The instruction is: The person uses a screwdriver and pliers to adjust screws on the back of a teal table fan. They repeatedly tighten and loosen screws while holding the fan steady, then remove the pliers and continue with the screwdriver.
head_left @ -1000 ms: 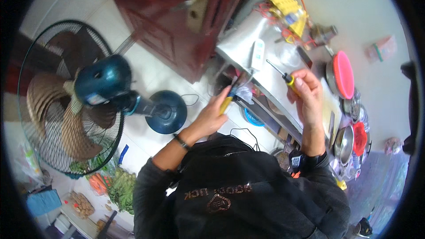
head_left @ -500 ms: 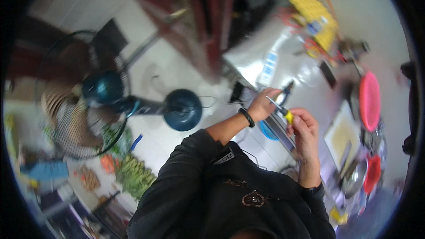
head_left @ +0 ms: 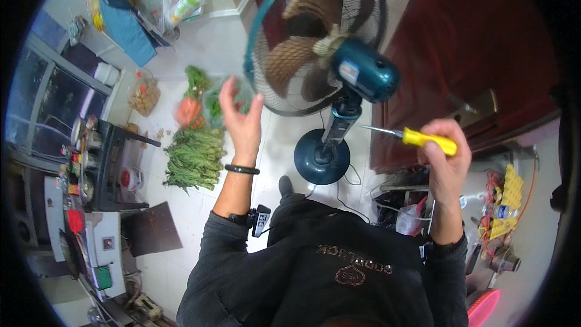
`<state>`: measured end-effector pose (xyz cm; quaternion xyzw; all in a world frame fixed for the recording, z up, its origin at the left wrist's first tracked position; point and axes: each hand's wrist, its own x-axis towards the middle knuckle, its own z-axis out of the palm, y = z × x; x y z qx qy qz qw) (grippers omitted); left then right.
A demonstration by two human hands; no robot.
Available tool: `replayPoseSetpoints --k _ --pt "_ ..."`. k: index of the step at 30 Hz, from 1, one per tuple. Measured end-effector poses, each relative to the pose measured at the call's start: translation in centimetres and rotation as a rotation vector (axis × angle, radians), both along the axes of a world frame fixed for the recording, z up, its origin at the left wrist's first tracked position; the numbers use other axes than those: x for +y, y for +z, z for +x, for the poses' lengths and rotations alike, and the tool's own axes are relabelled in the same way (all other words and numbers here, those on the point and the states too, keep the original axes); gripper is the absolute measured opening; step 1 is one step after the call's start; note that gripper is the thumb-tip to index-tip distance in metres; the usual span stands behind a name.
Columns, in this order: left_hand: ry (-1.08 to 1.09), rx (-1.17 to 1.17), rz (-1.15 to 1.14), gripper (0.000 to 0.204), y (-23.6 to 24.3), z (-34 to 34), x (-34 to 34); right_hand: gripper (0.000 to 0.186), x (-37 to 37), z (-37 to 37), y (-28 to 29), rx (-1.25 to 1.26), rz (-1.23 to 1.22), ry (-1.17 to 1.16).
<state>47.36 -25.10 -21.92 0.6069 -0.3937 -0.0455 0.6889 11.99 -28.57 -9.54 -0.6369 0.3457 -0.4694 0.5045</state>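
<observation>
A blue standing fan (head_left: 321, 42) with a wire cage and brown blades stands on a round base (head_left: 321, 160) on the white floor. My left hand (head_left: 241, 118) is raised, fingers spread, empty, just left of the cage's lower edge. My right hand (head_left: 446, 157) holds a yellow-handled screwdriver (head_left: 417, 138) with its shaft pointing left toward the fan's post below the motor housing (head_left: 365, 75). I wear a dark sweater and a black wristband (head_left: 241, 169).
A dark red door (head_left: 484, 54) stands right of the fan. Green vegetables (head_left: 193, 154) and bags lie on the floor at left. A black stove stand (head_left: 112, 166) is further left. A cluttered shelf (head_left: 505, 206) with wires sits at right.
The view has swung from the cluttered shelf to the fan. My left hand has let go of the tool it had and is now raised, spread wide. The right still holds the screwdriver.
</observation>
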Motion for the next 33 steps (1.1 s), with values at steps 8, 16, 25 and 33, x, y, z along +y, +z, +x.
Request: replayPoseSetpoints --k 8,16,25,33 --pt "-0.349 0.296 0.03 0.043 -3.2 5.9 -3.1 0.023 -6.8 21.7 3.9 0.165 -0.418 0.227" --pt "-0.5 0.265 0.008 0.038 -1.4 7.4 -3.3 0.031 -9.9 29.2 3.0 0.662 -0.672 0.18" --pt "-0.748 0.077 0.037 0.032 4.1 13.3 -4.4 0.033 -10.3 29.0 3.4 0.64 -0.534 0.158" --pt "-0.843 -0.014 0.097 0.029 6.1 14.3 -5.9 0.028 -10.9 28.7 3.2 0.68 -0.585 0.161"
